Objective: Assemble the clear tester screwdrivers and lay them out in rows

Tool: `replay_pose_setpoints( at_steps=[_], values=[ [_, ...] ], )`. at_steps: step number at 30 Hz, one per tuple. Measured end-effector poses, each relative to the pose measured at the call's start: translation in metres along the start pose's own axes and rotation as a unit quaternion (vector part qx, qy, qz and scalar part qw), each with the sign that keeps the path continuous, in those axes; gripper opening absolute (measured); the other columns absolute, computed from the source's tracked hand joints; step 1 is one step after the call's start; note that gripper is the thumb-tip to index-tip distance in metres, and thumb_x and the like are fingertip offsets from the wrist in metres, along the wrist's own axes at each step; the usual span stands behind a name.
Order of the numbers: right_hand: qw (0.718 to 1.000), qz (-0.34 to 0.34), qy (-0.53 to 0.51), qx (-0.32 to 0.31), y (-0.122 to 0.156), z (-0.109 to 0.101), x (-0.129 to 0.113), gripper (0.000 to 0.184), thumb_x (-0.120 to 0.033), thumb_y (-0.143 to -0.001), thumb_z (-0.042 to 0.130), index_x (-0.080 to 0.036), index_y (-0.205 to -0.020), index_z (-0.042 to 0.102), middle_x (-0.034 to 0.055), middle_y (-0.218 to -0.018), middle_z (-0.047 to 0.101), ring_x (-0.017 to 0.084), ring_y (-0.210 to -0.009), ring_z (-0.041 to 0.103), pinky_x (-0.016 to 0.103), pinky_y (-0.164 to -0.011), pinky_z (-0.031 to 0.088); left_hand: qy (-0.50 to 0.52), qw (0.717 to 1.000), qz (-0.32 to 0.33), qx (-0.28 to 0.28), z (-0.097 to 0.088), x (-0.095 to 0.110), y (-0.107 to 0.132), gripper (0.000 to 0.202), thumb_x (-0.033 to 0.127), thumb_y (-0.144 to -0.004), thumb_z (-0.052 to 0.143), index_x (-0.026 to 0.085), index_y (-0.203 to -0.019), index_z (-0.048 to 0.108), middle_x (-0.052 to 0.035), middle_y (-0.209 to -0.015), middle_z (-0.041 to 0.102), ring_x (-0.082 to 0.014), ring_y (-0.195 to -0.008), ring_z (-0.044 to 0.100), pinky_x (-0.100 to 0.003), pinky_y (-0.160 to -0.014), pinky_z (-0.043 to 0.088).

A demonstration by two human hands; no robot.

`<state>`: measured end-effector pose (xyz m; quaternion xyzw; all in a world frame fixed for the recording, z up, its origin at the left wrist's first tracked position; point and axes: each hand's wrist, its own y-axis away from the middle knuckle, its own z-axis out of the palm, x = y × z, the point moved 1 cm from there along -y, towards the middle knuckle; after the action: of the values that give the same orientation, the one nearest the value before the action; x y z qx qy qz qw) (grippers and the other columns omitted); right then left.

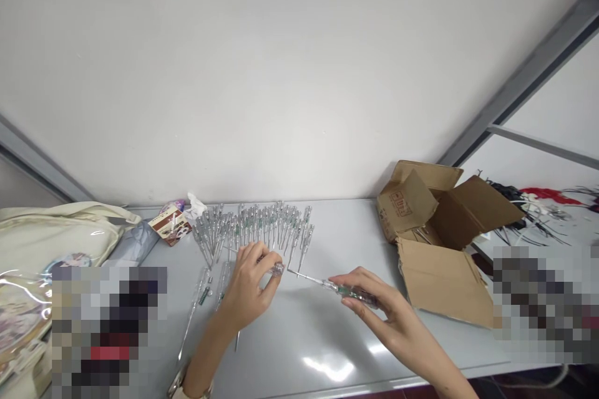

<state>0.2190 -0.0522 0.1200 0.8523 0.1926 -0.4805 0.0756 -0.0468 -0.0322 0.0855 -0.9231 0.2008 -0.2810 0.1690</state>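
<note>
Several clear voltage-tester screwdrivers [253,230] lie side by side on the grey table [322,330], their tips pointing toward me. My left hand [248,283] is shut on a small clear plastic tester part [277,269] held between fingertips and thumb. My right hand [379,308] grips a clear tester screwdriver [350,293] with green inside its handle. Its thin metal shaft points left, and the tip ends very close to the left hand's clear part. Below the row lie a loose tester screwdriver [193,305] and a small green part [204,296].
An open cardboard box [435,230] with flaps spread stands right of my right hand. A cream bag [47,243], a grey pouch [133,243] and a small printed box [171,224] sit at the left. Tangled wires [528,212] lie far right.
</note>
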Motion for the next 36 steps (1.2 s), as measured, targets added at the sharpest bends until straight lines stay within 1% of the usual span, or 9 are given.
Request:
replay_pose_setpoints(
  at_steps=[7,15,20,23,25,28,30,33,36],
  values=[
    [1.0,0.01,0.022,-0.014,-0.008,0.005,0.002,0.031,-0.041,-0.097,0.048,-0.035,-0.125,0.062,0.0054,-0.094,0.063,0.019,-0.081,0.061,0.029,-0.064,0.051,0.024,1.0,-0.009,0.005,0.001,0.0,-0.001,0.014,0.014,-0.089,0.044,0.021,-0.084,0.056,-0.0017,-0.082,0.051,-0.0175,-0.079,0.049,-0.034,-0.078,0.037],
    [0.998,0.028,0.025,-0.049,-0.009,0.004,-0.002,0.036,-0.043,-0.099,0.045,-0.028,-0.127,0.062,0.0052,-0.095,0.062,0.016,-0.079,0.059,0.028,-0.067,0.049,0.058,0.998,-0.017,-0.02,0.007,0.0,0.001,0.012,0.012,-0.09,0.045,0.02,-0.086,0.053,-0.0011,-0.084,0.047,-0.0169,-0.08,0.045,-0.035,-0.08,0.035],
    [0.997,0.039,0.037,-0.049,-0.008,0.006,-0.004,0.037,-0.044,-0.098,0.045,-0.029,-0.127,0.063,0.0043,-0.092,0.064,0.016,-0.074,0.058,0.027,-0.066,0.047,0.011,1.0,-0.007,-0.024,0.007,-0.001,0.001,0.013,0.011,-0.089,0.044,0.02,-0.088,0.054,-0.0016,-0.084,0.044,-0.0175,-0.08,0.043,-0.036,-0.077,0.033],
    [0.996,0.061,0.033,-0.058,-0.011,0.007,-0.003,0.038,-0.046,-0.097,0.048,-0.029,-0.126,0.065,0.0053,-0.097,0.067,0.016,-0.076,0.059,0.027,-0.067,0.047,-0.042,0.998,0.014,-0.035,0.005,0.001,0.0,0.012,0.011,-0.087,0.045,0.019,-0.086,0.053,-0.0021,-0.084,0.043,-0.018,-0.079,0.041,-0.035,-0.074,0.032],
    [0.993,0.079,0.018,-0.085,-0.016,0.008,0.0,0.039,-0.049,-0.095,0.051,-0.027,-0.123,0.067,0.0051,-0.093,0.069,0.016,-0.072,0.058,0.027,-0.066,0.045,-0.069,0.996,0.031,-0.045,0.004,0.003,0.0,0.011,0.011,-0.087,0.044,0.019,-0.085,0.051,-0.0021,-0.083,0.044,-0.0182,-0.078,0.04,-0.035,-0.073,0.032],
    [0.981,0.095,-0.018,-0.166,-0.025,0.009,0.005,0.044,-0.053,-0.095,0.049,-0.022,-0.119,0.069,0.0017,-0.07,0.065,0.013,-0.057,0.051,0.025,-0.056,0.038,-0.103,0.992,0.054,-0.057,0.003,0.005,-0.003,0.008,0.014,-0.089,0.045,0.019,-0.084,0.049,-0.0018,-0.081,0.044,-0.0184,-0.078,0.04,-0.035,-0.073,0.032],
    [0.979,0.081,-0.022,-0.187,-0.028,0.008,0.006,0.045,-0.053,-0.096,0.047,-0.022,-0.116,0.071,0.0025,-0.072,0.067,0.012,-0.057,0.05,0.024,-0.054,0.037,-0.129,0.988,0.064,-0.062,0.003,0.005,-0.004,0.007,0.016,-0.089,0.046,0.019,-0.083,0.048,-0.0018,-0.08,0.045,-0.0187,-0.077,0.04,-0.034,-0.071,0.032],
    [0.989,0.041,0.035,-0.136,-0.025,0.008,0.003,0.041,-0.05,-0.097,0.046,-0.024,-0.118,0.07,0.0059,-0.094,0.072,0.016,-0.069,0.059,0.027,-0.064,0.044,-0.156,0.982,0.072,-0.08,0.004,0.003,-0.006,0.009,0.013,-0.088,0.046,0.019,-0.081,0.047,-0.0021,-0.08,0.047,-0.0189,-0.075,0.039,-0.033,-0.069,0.032],
    [0.988,0.009,0.117,-0.098,-0.016,0.013,0.002,0.038,-0.042,-0.1,0.042,-0.026,-0.127,0.064,0.0066,-0.095,0.074,0.019,-0.072,0.065,0.029,-0.069,0.046,-0.15,0.979,0.075,-0.113,0.005,-0.001,-0.006,0.015,0.007,-0.088,0.042,0.019,-0.08,0.045,-0.0014,-0.079,0.049,-0.0183,-0.073,0.04,-0.033,-0.069,0.032]
  ],
)
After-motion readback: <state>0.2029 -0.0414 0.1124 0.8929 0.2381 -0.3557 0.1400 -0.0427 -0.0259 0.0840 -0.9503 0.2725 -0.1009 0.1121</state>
